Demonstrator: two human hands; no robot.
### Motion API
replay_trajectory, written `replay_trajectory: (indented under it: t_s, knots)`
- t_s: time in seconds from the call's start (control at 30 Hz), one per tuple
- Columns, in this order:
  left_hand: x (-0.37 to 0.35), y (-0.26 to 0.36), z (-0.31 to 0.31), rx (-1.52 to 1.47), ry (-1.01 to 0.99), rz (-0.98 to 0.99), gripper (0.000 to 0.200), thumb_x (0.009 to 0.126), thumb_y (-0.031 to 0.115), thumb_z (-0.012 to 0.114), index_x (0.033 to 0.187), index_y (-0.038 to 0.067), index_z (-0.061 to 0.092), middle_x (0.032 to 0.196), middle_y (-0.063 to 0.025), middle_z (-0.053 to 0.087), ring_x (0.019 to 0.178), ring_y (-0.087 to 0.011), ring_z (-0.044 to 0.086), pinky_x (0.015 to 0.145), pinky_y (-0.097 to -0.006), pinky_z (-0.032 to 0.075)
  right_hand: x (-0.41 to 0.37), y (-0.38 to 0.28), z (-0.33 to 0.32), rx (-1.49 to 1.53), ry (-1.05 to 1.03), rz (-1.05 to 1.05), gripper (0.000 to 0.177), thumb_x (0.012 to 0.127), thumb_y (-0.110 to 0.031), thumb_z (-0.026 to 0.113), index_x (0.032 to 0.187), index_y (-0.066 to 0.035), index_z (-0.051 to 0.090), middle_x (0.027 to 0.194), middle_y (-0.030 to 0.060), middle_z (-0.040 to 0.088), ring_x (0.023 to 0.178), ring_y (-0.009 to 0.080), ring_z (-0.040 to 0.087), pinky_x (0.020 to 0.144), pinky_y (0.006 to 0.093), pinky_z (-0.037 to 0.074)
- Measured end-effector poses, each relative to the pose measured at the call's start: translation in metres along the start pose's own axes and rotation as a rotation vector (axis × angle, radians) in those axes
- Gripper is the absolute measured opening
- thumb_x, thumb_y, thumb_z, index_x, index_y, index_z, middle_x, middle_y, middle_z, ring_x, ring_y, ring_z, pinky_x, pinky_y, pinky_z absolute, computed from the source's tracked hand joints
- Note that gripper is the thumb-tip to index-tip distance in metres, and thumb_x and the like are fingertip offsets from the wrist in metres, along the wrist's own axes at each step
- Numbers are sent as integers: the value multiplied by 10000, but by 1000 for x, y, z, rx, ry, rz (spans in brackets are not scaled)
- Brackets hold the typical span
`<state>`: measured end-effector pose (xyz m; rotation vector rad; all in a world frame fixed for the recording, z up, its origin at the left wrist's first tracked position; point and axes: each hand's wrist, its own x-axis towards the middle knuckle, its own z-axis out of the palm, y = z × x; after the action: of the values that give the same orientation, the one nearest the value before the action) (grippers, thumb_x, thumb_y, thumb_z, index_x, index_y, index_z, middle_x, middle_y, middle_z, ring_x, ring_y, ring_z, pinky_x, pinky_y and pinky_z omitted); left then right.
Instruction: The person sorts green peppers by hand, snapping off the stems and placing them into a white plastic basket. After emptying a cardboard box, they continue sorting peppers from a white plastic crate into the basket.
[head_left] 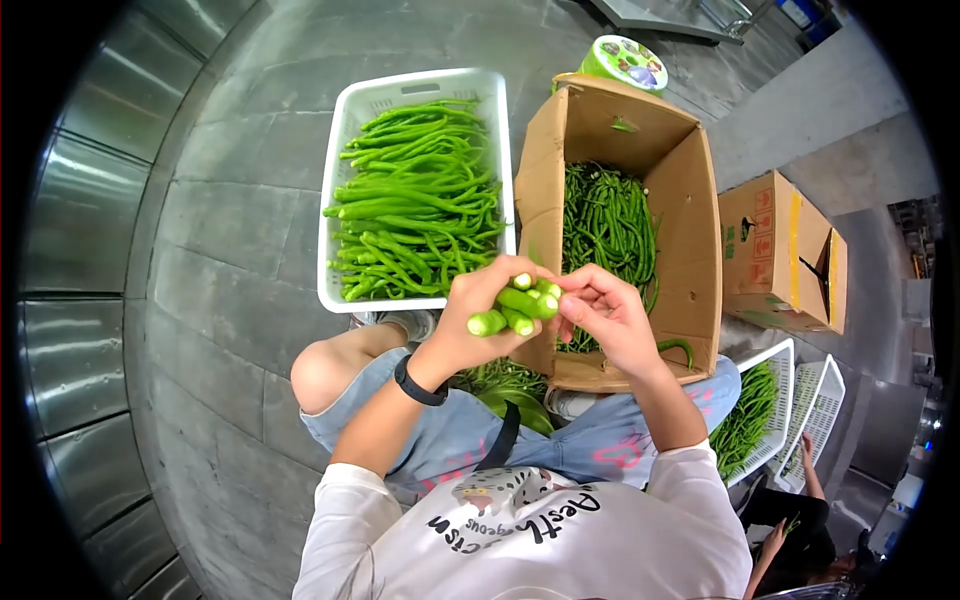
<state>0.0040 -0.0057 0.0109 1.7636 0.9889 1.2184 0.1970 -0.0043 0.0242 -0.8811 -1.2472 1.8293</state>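
My left hand [478, 310] grips a small bundle of green chili peppers [520, 305], their stem ends pointing toward me. My right hand [610, 310] meets the bundle from the right, its fingertips pinching at a pepper's end. Both hands hover over the near edge of an open cardboard box [690, 210] filled with thin green peppers. A white plastic crate [420, 85] to the left of the box holds a pile of longer green peppers [420, 200]. A black band sits on my left wrist.
I sit on a grey tiled floor [230, 250] with more peppers between my knees. A second cardboard box [780, 250] and white crates [790, 400] with peppers stand at the right. Another person's hand [805, 450] shows at lower right. A green lidded tub [625, 60] sits behind the box.
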Motion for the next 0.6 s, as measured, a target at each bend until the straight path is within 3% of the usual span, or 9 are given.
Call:
replay_trajectory:
  t_s: [0.03, 0.07, 0.17, 0.2, 0.27, 0.4, 0.43, 0.53, 0.6]
  knots:
    - [0, 3, -2, 16, 24, -44, 365, 663, 70, 712, 993, 78, 555, 854, -77, 656, 738, -217, 664, 639, -280, 514, 1, 1, 1, -13, -6, 3, 165, 912, -90, 548, 1048, 4, 550, 802, 80, 630, 643, 89, 568, 578, 210, 469]
    - [1, 7, -7, -48, -12, -87, 305, 703, 26, 655, 989, 37, 549, 849, -68, 647, 738, -150, 623, 695, -273, 491, 2, 1, 3, -27, -12, 6, 158, 912, -91, 546, 1040, 1, 552, 792, 76, 625, 626, 82, 558, 565, 204, 462]
    - [6, 2, -23, -220, -182, -254, 333, 688, 30, 669, 1007, 29, 571, 810, -28, 617, 742, -115, 611, 668, -252, 489, 4, 1, 2, -238, -52, -68, 192, 893, -85, 581, 1059, -4, 530, 777, 69, 636, 629, 76, 562, 548, 199, 440]
    - [3, -1, -22, -496, -180, -402, 324, 697, 27, 660, 1007, 14, 567, 818, -41, 619, 731, -123, 614, 667, -252, 498, 5, 1, 2, -321, -71, -84, 209, 888, -78, 585, 1070, -8, 508, 778, 71, 635, 631, 78, 562, 552, 202, 439]
    - [1, -6, -27, -663, -259, -490, 352, 723, 43, 656, 1053, 3, 542, 906, -61, 625, 688, -134, 616, 648, -274, 513, 4, 8, 0, -228, -36, -152, 254, 877, -49, 587, 1083, -26, 441, 784, 76, 634, 646, 87, 568, 561, 206, 438]
    - [0, -8, -28, -814, -316, -470, 368, 719, 36, 662, 1060, -9, 531, 881, -94, 620, 673, -155, 619, 631, -289, 519, 7, 7, -5, -110, -117, -130, 351, 855, -1, 593, 1088, -62, 337, 798, 82, 633, 663, 103, 574, 580, 214, 439]
    - [0, -12, -27, -853, -323, -456, 366, 718, 32, 660, 1056, -12, 530, 883, -99, 620, 671, -160, 620, 626, -289, 517, 8, 6, -5, -47, -133, -136, 340, 860, -46, 612, 1081, -60, 354, 795, 88, 633, 659, 108, 577, 561, 214, 438]
    - [-4, -24, -19, -928, -300, -478, 340, 723, 31, 652, 1034, -14, 522, 896, -123, 616, 675, -182, 614, 634, -304, 509, 27, 1, -14, 241, -265, -504, 313, 902, -225, 588, 1054, -63, 368, 717, 115, 597, 550, 117, 493, 460, 214, 370]
    - [-4, -25, -12, -957, -227, -527, 353, 697, 77, 673, 1008, -18, 536, 827, -111, 600, 663, -205, 605, 645, -333, 504, 33, -16, -15, 315, -250, -585, 274, 908, -213, 574, 1045, -56, 397, 715, 109, 566, 556, 123, 466, 504, 218, 370]
